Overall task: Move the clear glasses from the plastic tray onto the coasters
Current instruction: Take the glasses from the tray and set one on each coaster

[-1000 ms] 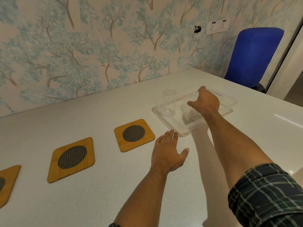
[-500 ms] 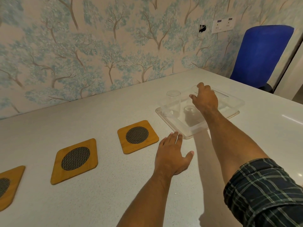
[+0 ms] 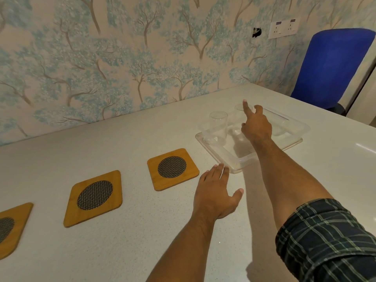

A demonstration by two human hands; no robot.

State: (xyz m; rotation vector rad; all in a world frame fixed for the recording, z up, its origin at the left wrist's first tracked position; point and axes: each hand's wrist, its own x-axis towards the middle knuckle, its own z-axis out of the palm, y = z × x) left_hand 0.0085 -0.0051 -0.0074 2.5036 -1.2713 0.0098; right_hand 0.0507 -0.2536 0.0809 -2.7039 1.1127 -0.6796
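You are looking at three coasters [image 3: 173, 169] lying in a row on the table [image 3: 122, 241], left of the plastic tray [image 3: 293, 137], where one glass [image 3: 218, 127] is standing in its left corner.

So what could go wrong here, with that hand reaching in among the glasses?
The right hand reaches over the clear tray past the near glass; the forearm could knock it over. The glasses are hard to see against the tray, so a grip on the far glass might slip.
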